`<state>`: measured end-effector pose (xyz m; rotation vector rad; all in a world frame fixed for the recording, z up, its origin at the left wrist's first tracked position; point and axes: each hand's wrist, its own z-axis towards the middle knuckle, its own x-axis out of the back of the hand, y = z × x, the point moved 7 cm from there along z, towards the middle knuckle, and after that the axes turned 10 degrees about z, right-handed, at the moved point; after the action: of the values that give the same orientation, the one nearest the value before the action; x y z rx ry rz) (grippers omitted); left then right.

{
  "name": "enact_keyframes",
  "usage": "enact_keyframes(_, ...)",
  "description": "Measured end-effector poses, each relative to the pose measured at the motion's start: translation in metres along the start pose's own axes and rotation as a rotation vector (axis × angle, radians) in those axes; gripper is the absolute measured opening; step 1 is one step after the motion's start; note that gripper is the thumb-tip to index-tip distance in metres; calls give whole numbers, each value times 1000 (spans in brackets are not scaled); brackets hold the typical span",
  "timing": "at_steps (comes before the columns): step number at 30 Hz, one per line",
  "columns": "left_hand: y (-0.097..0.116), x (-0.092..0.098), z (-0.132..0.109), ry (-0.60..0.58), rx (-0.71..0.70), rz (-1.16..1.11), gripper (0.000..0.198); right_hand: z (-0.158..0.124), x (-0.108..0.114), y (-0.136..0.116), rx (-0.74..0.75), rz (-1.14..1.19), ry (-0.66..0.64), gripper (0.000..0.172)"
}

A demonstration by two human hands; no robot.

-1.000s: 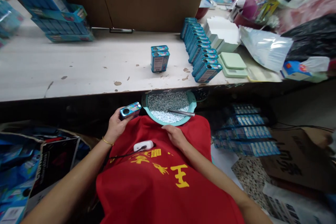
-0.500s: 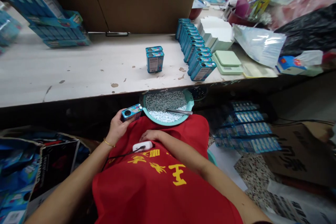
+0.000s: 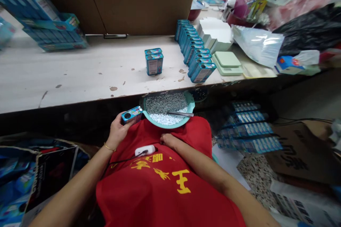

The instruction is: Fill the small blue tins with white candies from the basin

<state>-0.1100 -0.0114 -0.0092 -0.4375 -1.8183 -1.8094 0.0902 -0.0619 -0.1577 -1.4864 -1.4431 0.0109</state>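
Observation:
My left hand (image 3: 118,131) is wrapped round a small blue tin (image 3: 132,115), tilted with its lid end up; a dark round hole shows in the lid. Just right of the tin is a turquoise basin (image 3: 170,126) of small white pellets (image 3: 162,118). A metal scoop (image 3: 180,114) rests on them, its handle over the right rim. Below the basin my right hand (image 3: 167,139) lies against the red apron (image 3: 149,191) with fingers curled in. Whatever it may hold is hidden.
On the white table (image 3: 87,74) stand a pair of blue tins (image 3: 154,64), a row of more tins (image 3: 202,72), white cartons (image 3: 217,32) and a pale green scale (image 3: 227,63). Stacked blue packs (image 3: 249,127) sit at the right. A box of blue items (image 3: 16,181) is lower left.
My right hand has slid right across the apron, and its fingers have curled in. My left hand still holds the tin, almost in place. The view has shifted slightly.

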Motion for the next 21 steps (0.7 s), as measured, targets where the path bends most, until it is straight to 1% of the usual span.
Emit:
enact_keyframes(2, 9, 1, 1, 13, -23, -24, 49, -1, 6, -7, -29, -7, 42, 13)
enact_keyframes(4, 21, 2, 0, -1, -67, -49, 46, -10, 18, -17, -23, -4, 94, 15)
enact_keyframes(6, 31, 1, 0, -21, -112, -88, 44, -27, 39, -29, 33, 45, 190, 19)
enact_keyframes(8, 34, -3, 2, 5, -105, -165, 45, -49, 70, -42, 146, 186, 350, 20)
enact_keyframes(9, 33, -7, 4, 24, -80, -213, 46, -60, 88, -47, 209, 277, 446, 18)
enact_keyframes(11, 29, -22, 9, 31, -21, -304, 44, -79, 125, -51, 291, 442, 632, 15)
enact_keyframes(13, 30, -42, 15, -22, -2, -350, 42, -91, 158, -53, 297, 530, 788, 12)
enact_keyframes(16, 39, -66, 22, -111, -60, -338, 42, -99, 195, -62, 304, 594, 988, 11)
enact_keyframes(18, 46, -74, 25, -142, -116, -296, 40, -98, 210, -77, 352, 571, 1046, 12)
enact_keyframes(19, 49, -77, 27, -161, -144, -269, 38, -94, 214, -86, 385, 533, 1034, 14)
enact_keyframes(21, 53, -82, 29, -202, -187, -209, 36, -83, 215, -105, 450, 421, 952, 17)
